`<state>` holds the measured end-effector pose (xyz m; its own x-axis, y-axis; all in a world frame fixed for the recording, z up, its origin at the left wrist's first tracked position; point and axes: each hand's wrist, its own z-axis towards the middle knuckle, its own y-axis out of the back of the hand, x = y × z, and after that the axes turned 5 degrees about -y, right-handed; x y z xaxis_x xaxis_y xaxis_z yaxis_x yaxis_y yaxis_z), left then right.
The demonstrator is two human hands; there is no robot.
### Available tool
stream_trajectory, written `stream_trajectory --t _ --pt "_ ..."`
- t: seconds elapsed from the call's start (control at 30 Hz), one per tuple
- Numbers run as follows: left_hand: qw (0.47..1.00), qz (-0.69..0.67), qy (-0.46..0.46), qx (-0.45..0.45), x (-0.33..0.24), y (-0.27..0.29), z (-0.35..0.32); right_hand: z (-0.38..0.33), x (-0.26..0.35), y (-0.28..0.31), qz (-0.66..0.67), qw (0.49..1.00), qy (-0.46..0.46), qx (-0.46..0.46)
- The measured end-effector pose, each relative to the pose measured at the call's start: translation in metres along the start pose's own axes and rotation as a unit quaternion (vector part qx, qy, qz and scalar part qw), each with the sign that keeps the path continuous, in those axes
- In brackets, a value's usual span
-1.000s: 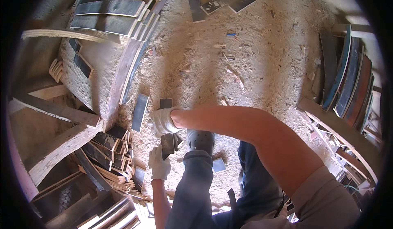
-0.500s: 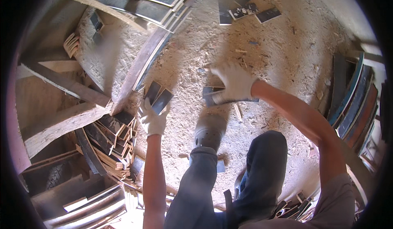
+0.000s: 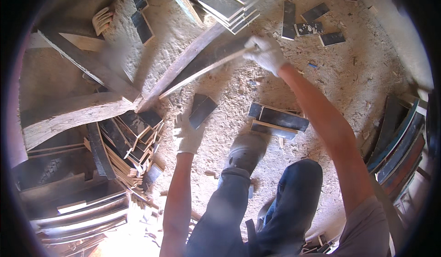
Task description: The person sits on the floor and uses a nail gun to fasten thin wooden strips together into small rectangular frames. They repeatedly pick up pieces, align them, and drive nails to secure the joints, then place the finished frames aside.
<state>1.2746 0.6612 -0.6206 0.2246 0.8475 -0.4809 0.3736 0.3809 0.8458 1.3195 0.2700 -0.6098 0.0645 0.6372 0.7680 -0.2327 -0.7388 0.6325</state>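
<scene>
Staves (image 3: 202,110) in left grip (image 3: 187,133).

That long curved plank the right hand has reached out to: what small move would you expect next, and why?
Probably a pull toward the body. The right hand, gloved and at full arm's stretch, is closed on the upper end of the long curved plank, whose lower end rests in the sawdust. The left hand holds a short dark board, so only the right is free to drag.
</scene>
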Motion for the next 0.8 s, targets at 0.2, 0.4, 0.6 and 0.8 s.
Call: stream_trajectory --t 0.2,0.4,0.6,0.8 --pt "0.998 0.027 -0.056 -0.028 0.005 -0.011 -0.030 -0.090 0.027 0.063 0.096 0.958 -0.261 0.066" --pt "0.998 0.000 0.063 0.022 -0.030 -0.009 -0.034 -0.134 0.061 0.060 0.007 0.987 -0.121 0.108" --pt "0.998 0.059 0.007 -0.020 -0.038 -0.011 -0.027 -0.180 0.095 0.001 -0.253 0.956 0.062 0.137" --pt "0.996 0.024 0.078 0.034 -0.020 -0.010 -0.036 -0.193 0.127 0.014 -0.080 0.968 -0.171 0.165"
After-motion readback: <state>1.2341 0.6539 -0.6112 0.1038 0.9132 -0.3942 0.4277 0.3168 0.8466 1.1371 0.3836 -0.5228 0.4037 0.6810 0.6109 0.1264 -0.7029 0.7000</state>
